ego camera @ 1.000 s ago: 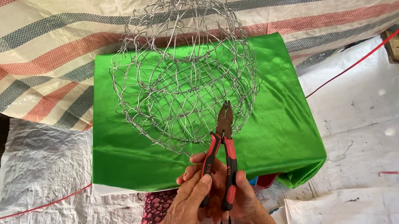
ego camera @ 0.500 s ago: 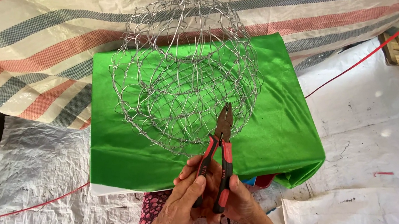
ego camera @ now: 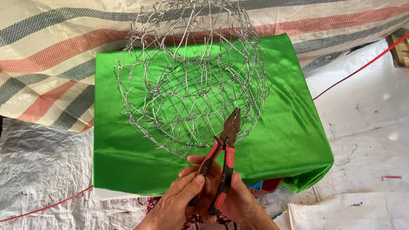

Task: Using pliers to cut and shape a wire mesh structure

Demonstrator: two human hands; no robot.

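Now both hands clasp pliers (ego camera: 223,158): left hand (ego camera: 173,209) on one red handle, right hand (ego camera: 238,198) under other. Pliers point up-away, tip touching near rim of wire basket (ego camera: 194,72), straight ahead on green cloth (ego camera: 289,135).

The ground is covered by white woven sheets (ego camera: 390,151). A red-and-blue striped tarp (ego camera: 45,25) is spread behind. A red cord (ego camera: 375,60) is stretched across in daylight.

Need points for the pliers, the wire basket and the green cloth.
pliers (ego camera: 226,148), head view, on the pivot above the red and black handles
wire basket (ego camera: 135,117), head view, on its left rim
green cloth (ego camera: 289,135), head view, on the bare right part
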